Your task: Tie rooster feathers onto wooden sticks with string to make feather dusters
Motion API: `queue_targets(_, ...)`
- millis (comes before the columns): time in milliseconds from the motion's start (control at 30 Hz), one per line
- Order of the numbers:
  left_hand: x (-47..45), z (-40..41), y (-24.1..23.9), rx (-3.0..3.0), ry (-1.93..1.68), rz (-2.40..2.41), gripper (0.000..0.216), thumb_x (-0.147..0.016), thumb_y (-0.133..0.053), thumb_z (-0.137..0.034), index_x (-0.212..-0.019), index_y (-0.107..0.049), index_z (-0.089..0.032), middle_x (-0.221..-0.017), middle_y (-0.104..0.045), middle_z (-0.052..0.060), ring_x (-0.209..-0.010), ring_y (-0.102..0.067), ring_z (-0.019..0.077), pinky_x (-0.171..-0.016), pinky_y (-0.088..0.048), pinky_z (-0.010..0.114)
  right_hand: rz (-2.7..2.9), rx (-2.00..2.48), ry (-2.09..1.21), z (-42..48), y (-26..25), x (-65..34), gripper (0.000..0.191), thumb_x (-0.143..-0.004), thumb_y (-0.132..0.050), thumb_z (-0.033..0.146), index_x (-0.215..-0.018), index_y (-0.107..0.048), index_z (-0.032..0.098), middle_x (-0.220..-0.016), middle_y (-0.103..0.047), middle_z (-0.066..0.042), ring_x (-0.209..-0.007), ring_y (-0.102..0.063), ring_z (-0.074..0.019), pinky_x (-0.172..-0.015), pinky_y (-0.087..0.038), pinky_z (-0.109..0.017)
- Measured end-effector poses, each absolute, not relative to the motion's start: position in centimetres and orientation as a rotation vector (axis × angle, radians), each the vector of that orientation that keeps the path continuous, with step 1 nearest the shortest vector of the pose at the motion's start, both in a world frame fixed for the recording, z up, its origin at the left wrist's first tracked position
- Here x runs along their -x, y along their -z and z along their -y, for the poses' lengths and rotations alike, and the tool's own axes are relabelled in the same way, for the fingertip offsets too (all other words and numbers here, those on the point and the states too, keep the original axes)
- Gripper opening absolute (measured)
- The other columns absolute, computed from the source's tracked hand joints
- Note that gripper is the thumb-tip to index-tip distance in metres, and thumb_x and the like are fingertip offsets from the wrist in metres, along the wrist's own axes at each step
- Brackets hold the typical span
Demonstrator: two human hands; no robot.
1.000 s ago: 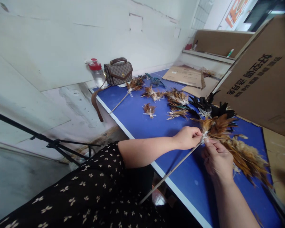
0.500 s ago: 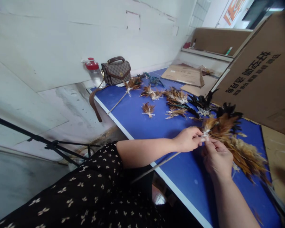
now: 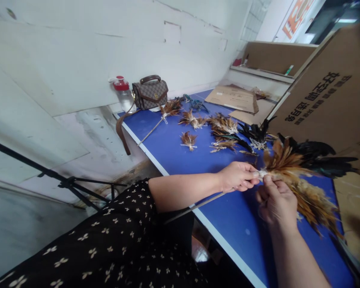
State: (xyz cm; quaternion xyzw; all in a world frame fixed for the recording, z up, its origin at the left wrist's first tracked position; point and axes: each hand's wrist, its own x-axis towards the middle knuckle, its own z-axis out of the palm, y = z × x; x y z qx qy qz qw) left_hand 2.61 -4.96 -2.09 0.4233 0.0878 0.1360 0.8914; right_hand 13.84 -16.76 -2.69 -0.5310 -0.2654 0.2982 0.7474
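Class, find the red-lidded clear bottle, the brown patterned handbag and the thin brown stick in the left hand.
Red-lidded clear bottle (image 3: pixel 125 98): head view, on the clear body.
Brown patterned handbag (image 3: pixel 150 93): head view, on the front face.
Thin brown stick (image 3: pixel 208 201): head view, on the bare shaft.

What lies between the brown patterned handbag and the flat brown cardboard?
In the head view, a tangled blue-green bundle and the dark tips of a brown feather bunch.

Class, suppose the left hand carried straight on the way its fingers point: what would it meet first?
Most likely the white binding at the base of the brown feathers, where the right hand also seems to pinch; depth is unclear.
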Motion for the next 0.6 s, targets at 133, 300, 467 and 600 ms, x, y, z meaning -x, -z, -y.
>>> queue_targets(133, -2.6, 4.4, 2.4, -0.806, -0.207, -0.113, 0.029, -0.086, -0.083, -0.028, -0.096, -0.058, -0.017, -0.076, -0.053, -0.003, -0.047, -0.032, 0.0013, -0.039, -0.016, 0.012, 0.572, 1.127, -0.718, 16.8, 2.5, -13.4, 0.055, -0.069, -0.105, 0.049, -0.073, -0.058, 0.019, -0.056, -0.031, 0.013, -0.044, -0.024, -0.0027, -0.038, -0.026, -0.018)
queue_targets(300, -2.5, 3.6, 2.2, -0.731, -0.076, -0.034, 0.019, -0.088, -0.078, -0.02, -0.092, -0.06, -0.014, -0.077, -0.047, -0.003, -0.047, -0.029, 0.001, -0.035, -0.015, 0.012, 0.547, 1.113, -0.734, 17.1, 2.3, -12.9, 0.049, -0.071, -0.104, 0.045, -0.074, -0.063, 0.019, -0.055, -0.029, 0.013, -0.044, -0.023, -0.0031, -0.038, -0.024, -0.018)
queue_targets(467, -2.7, 4.1, 1.9, -0.815, -0.052, -0.118, 0.012, -0.095, -0.067, -0.018, -0.092, -0.055, -0.017, -0.072, -0.048, -0.004, -0.044, -0.031, 0.0022, -0.036, -0.015, 0.014, 0.521, 1.122, -0.688, 17.1, 2.4, -13.4, 0.056, -0.066, -0.106, 0.039, -0.067, -0.053, 0.02, -0.055, -0.03, 0.013, -0.044, -0.025, -0.0026, -0.039, -0.026, -0.019)
queue_targets(600, -3.3, 5.3, 2.3, -1.049, -0.267, -0.35, 0.021, -0.099, -0.071, -0.031, -0.102, -0.054, -0.019, -0.074, -0.059, -0.004, -0.045, -0.04, 0.0035, -0.042, -0.023, 0.014, 0.455, 1.162, -0.611, 16.7, 2.4, -13.6, 0.055, -0.056, -0.11, 0.039, -0.072, -0.061, 0.018, -0.052, -0.038, 0.012, -0.042, -0.028, -0.0023, -0.038, -0.029, -0.019)
